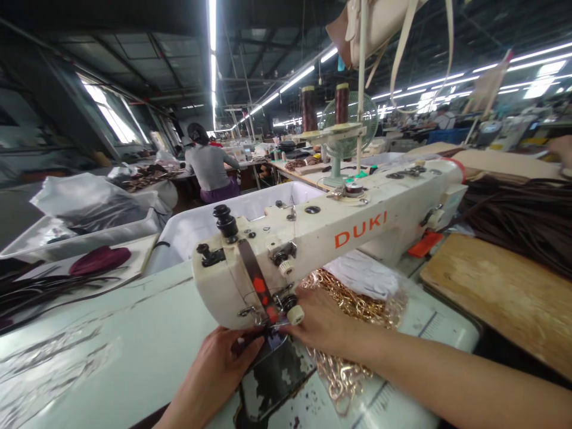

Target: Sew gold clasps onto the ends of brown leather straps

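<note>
A white sewing machine marked DUKI stands in front of me on a pale table. My left hand is under its head, fingers pinched on a small dark piece at the needle. My right hand comes in from the right and presses on the same dark piece, fingers closed together. The needle itself is hidden by the machine head. Under my right wrist lies a clear bag of gold chain.
Dark straps are heaped at the right above a wooden board. White bins and a dark red piece sit at the left. A person in grey sits with their back to me further off. A green fan stands behind the machine.
</note>
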`<state>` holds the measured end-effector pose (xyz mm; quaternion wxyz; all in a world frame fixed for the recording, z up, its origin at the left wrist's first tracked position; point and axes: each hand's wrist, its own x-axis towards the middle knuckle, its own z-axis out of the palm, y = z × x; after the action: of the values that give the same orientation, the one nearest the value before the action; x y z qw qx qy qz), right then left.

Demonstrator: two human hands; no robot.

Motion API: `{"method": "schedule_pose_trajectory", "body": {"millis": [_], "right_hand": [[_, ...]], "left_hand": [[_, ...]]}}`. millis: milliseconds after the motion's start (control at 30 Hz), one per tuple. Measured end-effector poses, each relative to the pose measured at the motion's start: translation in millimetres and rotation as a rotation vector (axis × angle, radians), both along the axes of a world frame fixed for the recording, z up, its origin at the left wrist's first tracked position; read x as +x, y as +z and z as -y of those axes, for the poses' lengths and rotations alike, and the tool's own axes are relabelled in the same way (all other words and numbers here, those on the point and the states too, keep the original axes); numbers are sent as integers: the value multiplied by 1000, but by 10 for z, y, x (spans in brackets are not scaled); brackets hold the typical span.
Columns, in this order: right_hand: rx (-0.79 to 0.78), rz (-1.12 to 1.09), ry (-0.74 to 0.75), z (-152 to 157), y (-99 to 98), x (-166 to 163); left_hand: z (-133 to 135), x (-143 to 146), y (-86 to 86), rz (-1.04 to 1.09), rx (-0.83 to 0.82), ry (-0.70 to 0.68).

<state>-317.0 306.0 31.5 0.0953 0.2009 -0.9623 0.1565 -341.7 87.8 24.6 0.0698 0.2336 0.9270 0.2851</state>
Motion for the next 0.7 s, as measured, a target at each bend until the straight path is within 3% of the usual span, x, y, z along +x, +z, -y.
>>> {"method": "schedule_pose_trajectory", "body": {"millis": [167, 233, 367, 433, 600, 700], "right_hand": [[69, -14, 23, 94, 67, 78], [99, 8, 23, 76, 100, 97], [75, -30, 21, 7, 120, 148], [73, -43, 61, 5, 104, 181], [126, -83, 151, 71, 26, 221], [109, -95, 185, 90, -8, 219]], "left_hand": [[-5, 216, 11, 265, 183, -153], [-26, 264, 18, 356, 162, -196], [-49, 231, -17, -43, 38, 79], [-40, 187, -66, -233, -9, 125], [13, 124, -209, -479, -261, -131], [30, 115, -243, -585, -383, -209]]}}
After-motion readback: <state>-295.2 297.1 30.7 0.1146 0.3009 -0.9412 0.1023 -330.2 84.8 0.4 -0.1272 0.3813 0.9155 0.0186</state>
